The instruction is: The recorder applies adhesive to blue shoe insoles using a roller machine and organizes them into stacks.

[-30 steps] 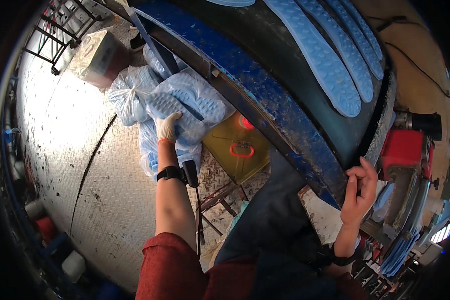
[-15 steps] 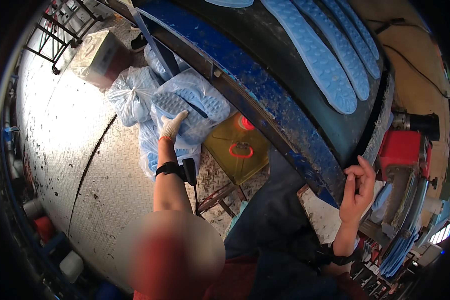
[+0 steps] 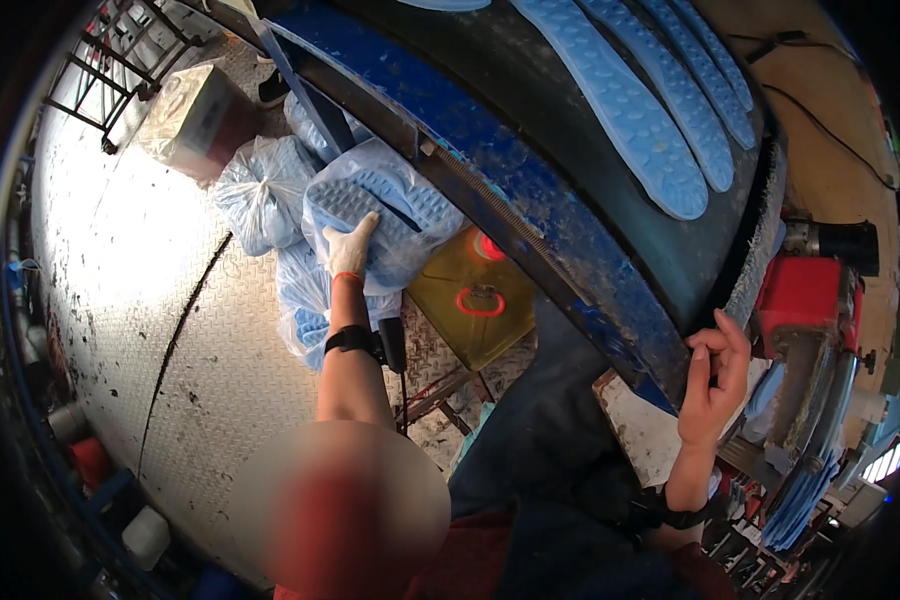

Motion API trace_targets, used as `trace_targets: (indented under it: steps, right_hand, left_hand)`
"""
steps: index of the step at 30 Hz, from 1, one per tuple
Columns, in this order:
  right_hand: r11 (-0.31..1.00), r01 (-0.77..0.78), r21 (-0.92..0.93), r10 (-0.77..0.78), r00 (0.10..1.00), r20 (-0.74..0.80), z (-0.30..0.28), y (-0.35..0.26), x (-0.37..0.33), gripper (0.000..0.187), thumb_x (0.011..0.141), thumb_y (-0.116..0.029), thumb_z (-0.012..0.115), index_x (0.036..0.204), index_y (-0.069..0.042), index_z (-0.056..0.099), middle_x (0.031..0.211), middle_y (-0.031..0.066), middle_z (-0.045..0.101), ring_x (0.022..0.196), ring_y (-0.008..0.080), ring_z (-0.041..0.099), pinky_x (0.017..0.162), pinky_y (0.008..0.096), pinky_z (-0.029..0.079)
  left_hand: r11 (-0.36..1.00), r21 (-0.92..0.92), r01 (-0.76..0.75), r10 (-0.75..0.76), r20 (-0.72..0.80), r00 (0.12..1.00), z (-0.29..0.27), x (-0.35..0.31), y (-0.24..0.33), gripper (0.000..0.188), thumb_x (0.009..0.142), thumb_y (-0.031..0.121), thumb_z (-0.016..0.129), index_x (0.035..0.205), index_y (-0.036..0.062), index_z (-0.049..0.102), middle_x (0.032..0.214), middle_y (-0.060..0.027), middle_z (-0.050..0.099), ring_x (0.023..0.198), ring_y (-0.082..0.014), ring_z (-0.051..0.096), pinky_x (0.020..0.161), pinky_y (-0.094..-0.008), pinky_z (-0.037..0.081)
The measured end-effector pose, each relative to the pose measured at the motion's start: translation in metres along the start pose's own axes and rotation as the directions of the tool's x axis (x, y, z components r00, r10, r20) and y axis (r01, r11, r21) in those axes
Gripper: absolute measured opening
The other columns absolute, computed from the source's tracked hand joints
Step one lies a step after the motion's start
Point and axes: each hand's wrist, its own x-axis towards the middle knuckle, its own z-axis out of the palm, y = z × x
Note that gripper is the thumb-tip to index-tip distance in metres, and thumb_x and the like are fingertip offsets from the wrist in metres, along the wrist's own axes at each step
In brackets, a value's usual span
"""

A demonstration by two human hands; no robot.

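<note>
My left hand (image 3: pixel 348 246), in a pale work glove, grips the near side of a clear plastic bag (image 3: pixel 432 222) of blue textured shoe soles. The thumb stretches over the plastic; the other fingertips are partly hidden. More bagged soles (image 3: pixel 260 190) lean against it on the left, and another bag (image 3: pixel 305 300) sits under my wrist. My bare right hand (image 3: pixel 715 380) rests with loosely bent fingers against the near end of a blue machine frame (image 3: pixel 560 200), holding nothing. Several loose blue shoe soles (image 3: pixel 660 150) lie on the dark belt (image 3: pixel 530 110) over that frame.
An olive-coloured can (image 3: pixel 470 290) with a red cap and handle stands beside the bags, below the frame. A plastic-covered box (image 3: pixel 198 115) and a black metal rack (image 3: pixel 120 70) are farther left on the patterned metal floor (image 3: pixel 210 370). Red machinery (image 3: pixel 805 300) stands right of my right hand.
My left forearm and wrist have shifted slightly right, the hand still on the bag. The soles on the belt have slid a little away and to the left. My right hand stays put.
</note>
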Motion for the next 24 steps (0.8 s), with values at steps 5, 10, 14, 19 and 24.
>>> trace_targets:
  steps: [5,10,14,19,24]
  right_hand:
    - [1.000,-0.013,0.002,0.013,1.000,0.011,0.000,-0.001,0.000,0.039,0.096,0.003,0.049,0.135,0.003,0.048,0.093,0.0081,0.062,0.087,0.0114,0.056,0.088,0.0254,0.043]
    - [1.000,-0.007,0.025,0.007,1.000,0.000,0.000,0.000,0.001,0.039,0.096,0.003,0.050,0.135,0.003,0.048,0.093,0.0076,0.061,0.088,0.0116,0.057,0.093,0.0269,0.042]
    - [1.000,-0.016,0.026,0.016,1.000,0.008,-0.001,0.000,0.000,0.039,0.095,0.004,0.050,0.135,0.002,0.049,0.093,0.0075,0.061,0.087,0.0108,0.056,0.090,0.0256,0.042]
    - [1.000,0.009,0.018,-0.009,1.000,0.012,-0.001,0.000,0.001,0.041,0.094,0.006,0.049,0.135,0.002,0.048,0.093,0.0078,0.061,0.083,0.0092,0.054,0.081,0.0227,0.042]
    - [0.999,0.023,0.040,-0.023,1.000,0.006,0.000,0.002,0.002,0.042,0.093,0.008,0.049,0.134,0.002,0.048,0.093,0.0083,0.061,0.082,0.0095,0.055,0.078,0.0222,0.042]
  left_hand:
    - [0.997,-0.071,0.014,-0.016,-0.034,0.999,0.003,-0.032,0.028,0.097,0.067,0.050,0.081,0.138,-0.0023,0.040,0.130,-0.0284,0.057,0.122,-0.0404,0.055,0.104,-0.0419,0.041]
    - [0.993,-0.113,0.022,-0.031,-0.085,0.996,0.000,-0.034,0.033,0.096,0.063,0.047,0.082,0.136,-0.0011,0.042,0.131,-0.0267,0.057,0.121,-0.0410,0.056,0.104,-0.0441,0.041]
    - [0.824,-0.565,0.047,-0.047,0.015,0.999,-0.003,-0.019,0.020,0.090,0.064,0.028,0.084,0.136,-0.0023,0.041,0.118,-0.0206,0.060,0.106,-0.0323,0.061,0.092,-0.0424,0.049]
    - [0.636,-0.753,0.168,-0.029,0.194,0.981,-0.006,0.007,0.006,0.089,0.065,0.014,0.086,0.137,-0.0043,0.038,0.116,-0.0163,0.059,0.100,-0.0283,0.062,0.082,-0.0402,0.054]
    - [0.661,-0.728,0.181,-0.011,0.232,0.973,0.001,0.024,-0.004,0.064,0.073,0.022,0.081,0.124,-0.0012,0.050,0.104,-0.0100,0.064,0.091,-0.0256,0.064,0.081,-0.0402,0.054]
